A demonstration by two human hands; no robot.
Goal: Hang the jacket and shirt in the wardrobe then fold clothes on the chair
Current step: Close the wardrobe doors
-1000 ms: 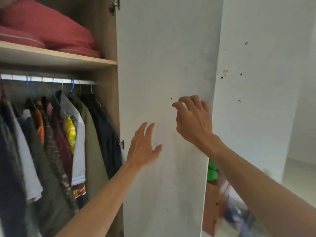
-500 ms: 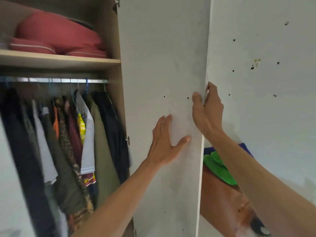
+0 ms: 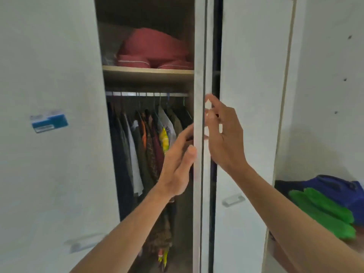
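The wardrobe stands in front of me with its middle door [image 3: 198, 56] swung almost edge-on. Inside, several shirts and jackets [image 3: 149, 142] hang packed on a metal rail [image 3: 145, 94]. My left hand [image 3: 177, 166] lies with straight fingers against the door's inner side, thumb on its edge. On the door's outer side, at the edge, my right hand [image 3: 224, 138] has its fingers spread loosely. Folded green and blue clothes [image 3: 323, 209] lie in a pile at the lower right.
Red cushions [image 3: 153, 50] sit on the wooden shelf [image 3: 147, 70] above the rail. The left door [image 3: 49, 174] carries a blue sticker [image 3: 49, 123]. The right door [image 3: 252, 95] is shut and has a small handle [image 3: 233, 200]. A white wall is at the far right.
The middle door has swung from facing me to nearly edge-on. My right hand has loosened its hold on the door edge. My view has shifted right and back.
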